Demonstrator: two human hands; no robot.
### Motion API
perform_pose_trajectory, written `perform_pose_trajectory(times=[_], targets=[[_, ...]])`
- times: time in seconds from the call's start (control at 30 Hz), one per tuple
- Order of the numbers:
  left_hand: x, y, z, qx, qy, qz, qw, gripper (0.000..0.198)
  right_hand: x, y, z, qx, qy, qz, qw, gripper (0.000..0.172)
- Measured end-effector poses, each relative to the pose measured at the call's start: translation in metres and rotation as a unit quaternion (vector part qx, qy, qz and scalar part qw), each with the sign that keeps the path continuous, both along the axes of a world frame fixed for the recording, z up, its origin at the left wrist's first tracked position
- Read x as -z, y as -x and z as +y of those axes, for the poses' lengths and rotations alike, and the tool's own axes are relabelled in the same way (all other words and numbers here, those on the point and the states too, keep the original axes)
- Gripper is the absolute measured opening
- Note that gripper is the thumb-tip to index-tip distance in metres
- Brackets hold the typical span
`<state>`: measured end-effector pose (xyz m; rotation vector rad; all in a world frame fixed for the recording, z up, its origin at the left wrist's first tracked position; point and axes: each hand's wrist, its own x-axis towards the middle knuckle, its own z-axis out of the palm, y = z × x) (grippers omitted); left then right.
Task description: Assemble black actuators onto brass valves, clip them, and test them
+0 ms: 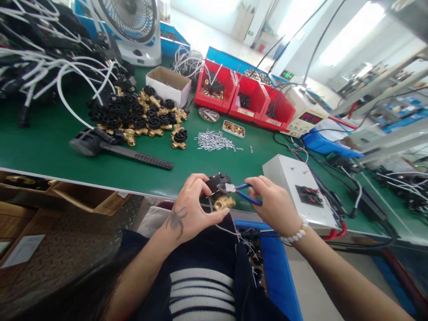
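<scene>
My left hand (192, 207) is closed round a brass valve with a black cap (219, 194), held just in front of the green table's near edge. My right hand (276, 205) grips blue-handled pliers (239, 191), whose jaws touch the valve's black top. A thin white wire hangs from the valve towards my lap. A pile of the same brass-and-black valves (140, 117) lies on the table at the left. A heap of small metal clips (214, 141) lies in the middle.
Green table (50, 147) with a black long-handled tool (117, 149), a cardboard box (168, 84), red bins (245, 98), a small tray of brass parts (233, 129), a white switch box (301, 189), a fan (132, 26), white hoses (50, 62) and a blue bin (274, 267) by my lap.
</scene>
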<state>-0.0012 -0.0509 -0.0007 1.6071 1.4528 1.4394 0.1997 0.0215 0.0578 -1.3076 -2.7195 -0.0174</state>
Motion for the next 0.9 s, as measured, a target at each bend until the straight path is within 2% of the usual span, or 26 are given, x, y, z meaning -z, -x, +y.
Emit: perform_pose_trajectory(times=[0.03, 0.13, 0.2, 0.23, 0.3, 0.33, 0.37, 0.43, 0.5, 0.53, 0.63, 0.7, 0.77, 0.9], targets=[[-0.001, -0.001, -0.001, -0.006, -0.006, 0.002, 1.000, 0.036, 0.004, -0.001, 0.002, 0.047, 0.009, 0.012, 0.999, 0.025], [-0.006, -0.002, -0.004, -0.022, -0.043, 0.028, 0.998, 0.042, 0.020, -0.010, 0.012, 0.151, 0.000, -0.027, 0.988, 0.052], [-0.011, -0.002, -0.006, -0.022, -0.066, 0.051, 0.996, 0.045, 0.032, -0.016, 0.017, 0.148, -0.031, -0.048, 0.987, 0.060], [-0.015, -0.002, -0.007, -0.019, -0.078, 0.062, 0.995, 0.046, 0.035, -0.017, 0.016, 0.133, -0.040, -0.025, 0.990, 0.059], [-0.024, -0.002, -0.008, -0.008, -0.104, 0.093, 0.990, 0.046, 0.035, -0.017, 0.010, 0.101, -0.003, 0.098, 0.990, 0.056], [-0.029, -0.002, -0.009, -0.001, -0.120, 0.112, 0.986, 0.046, 0.030, -0.015, 0.003, 0.084, 0.058, 0.185, 0.977, 0.057], [-0.034, -0.002, -0.009, 0.007, -0.136, 0.133, 0.982, 0.044, 0.024, -0.012, -0.005, 0.067, 0.142, 0.273, 0.949, 0.058], [-0.042, -0.004, -0.008, 0.019, -0.164, 0.171, 0.971, 0.041, 0.008, -0.004, -0.022, 0.033, 0.332, 0.413, 0.847, 0.063], [-0.049, -0.006, -0.008, 0.036, -0.186, 0.198, 0.962, 0.040, -0.004, 0.002, -0.037, 0.034, 0.420, 0.497, 0.759, 0.068], [-0.052, -0.007, -0.007, 0.049, -0.192, 0.205, 0.958, 0.040, -0.008, 0.004, -0.042, 0.041, 0.429, 0.527, 0.733, 0.069], [-0.059, -0.009, -0.008, 0.101, -0.192, 0.200, 0.956, 0.038, -0.010, 0.004, -0.049, 0.044, 0.419, 0.578, 0.699, 0.069], [-0.062, -0.012, -0.008, 0.123, -0.191, 0.189, 0.955, 0.024, -0.008, 0.001, -0.050, 0.032, 0.411, 0.593, 0.691, 0.069], [-0.064, -0.016, -0.009, 0.118, -0.198, 0.182, 0.956, 0.009, -0.005, -0.001, -0.051, 0.024, 0.401, 0.613, 0.680, 0.064], [-0.064, -0.029, -0.011, 0.069, -0.216, 0.166, 0.960, 0.008, -0.002, -0.001, -0.057, 0.028, 0.391, 0.658, 0.643, 0.047]])
